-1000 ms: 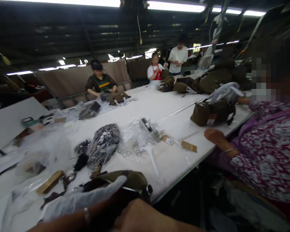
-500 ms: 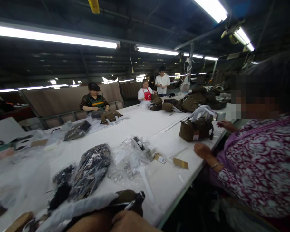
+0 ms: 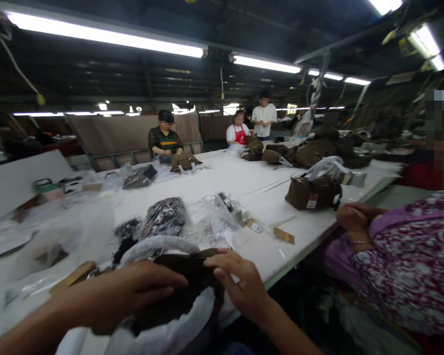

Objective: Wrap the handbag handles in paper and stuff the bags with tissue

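Observation:
Close in front of me is a dark brown handbag (image 3: 181, 261) with its mouth open and its handles wrapped in white padding (image 3: 192, 320). My left hand (image 3: 151, 286) reaches over the mouth from the left, fingers stretched out, the tips at the dark inside. At the far right edge of the bag, my right hand (image 3: 240, 281) has its fingers and thumb on the rim, gripping it. Just beyond the bag lies a clear plastic bag of dark patterned stuff (image 3: 165, 217).
A brown handbag with a tag (image 3: 313, 192) stands farther along the white table (image 3: 240, 170), beside a co-worker in a patterned top (image 3: 410, 266) at right. Tags (image 3: 284, 235), a tape dispenser (image 3: 227, 204) and plastic wrap lie mid-table. Several people and brown bags are farther back.
The view has swung right to left, so things sit farther right. Both my hands now show at the bag's open mouth. The co-worker's hands have come together.

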Tool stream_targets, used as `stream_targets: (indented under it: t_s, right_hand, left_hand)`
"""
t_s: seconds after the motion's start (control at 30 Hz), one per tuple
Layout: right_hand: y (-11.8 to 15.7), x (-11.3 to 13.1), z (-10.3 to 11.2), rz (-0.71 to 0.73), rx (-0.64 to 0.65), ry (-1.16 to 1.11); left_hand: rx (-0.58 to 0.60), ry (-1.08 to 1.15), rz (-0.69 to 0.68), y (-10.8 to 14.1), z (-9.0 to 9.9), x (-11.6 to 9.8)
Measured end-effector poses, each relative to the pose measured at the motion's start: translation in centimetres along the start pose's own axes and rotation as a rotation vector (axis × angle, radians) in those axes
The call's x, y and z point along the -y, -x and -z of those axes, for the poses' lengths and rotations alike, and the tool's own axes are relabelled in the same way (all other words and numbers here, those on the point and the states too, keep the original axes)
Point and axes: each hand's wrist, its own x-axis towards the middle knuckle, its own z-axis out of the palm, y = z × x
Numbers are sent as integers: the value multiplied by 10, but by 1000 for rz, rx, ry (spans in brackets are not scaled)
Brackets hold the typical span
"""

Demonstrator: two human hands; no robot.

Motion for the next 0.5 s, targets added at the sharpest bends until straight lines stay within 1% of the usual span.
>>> stream_targets:
  t_s: [0.03, 0.07, 0.13, 0.17, 0.2, 0.23, 0.3, 0.37, 0.43, 0.5]
  right_hand:
    - [7, 5, 4, -6, -65, 21]
    - [17, 9, 7, -6, -129, 41]
    - [40, 16, 11, 31, -223, 68]
    - [52, 19, 11, 66, -243, 62]
    - [65, 21, 9, 111, -225, 49]
    - [76, 21, 5, 153, -173, 38]
    - [95, 20, -8, 204, 1, 36]
    - [109, 14, -27, 187, 203, 51]
    - [122, 5, -47, 172, 366, 58]
    - [135, -8, -65, 169, 496, 71]
  left_hand:
    - [2, 14, 44, 15, 5, -1]
    - [-38, 15, 85, 30, 9, 0]
    - [-233, -29, 166, 59, 8, 7]
    - [-339, -55, 205, 74, 4, 11]
    - [-441, -74, 243, 87, -1, 17]
    - [-531, -84, 280, 101, -7, 22]
    - [-685, -85, 371, 128, -18, 34]
    - [-784, -87, 501, 155, -28, 47]
    - [-821, -112, 654, 182, -34, 62]
    - [-803, -159, 828, 210, -38, 79]
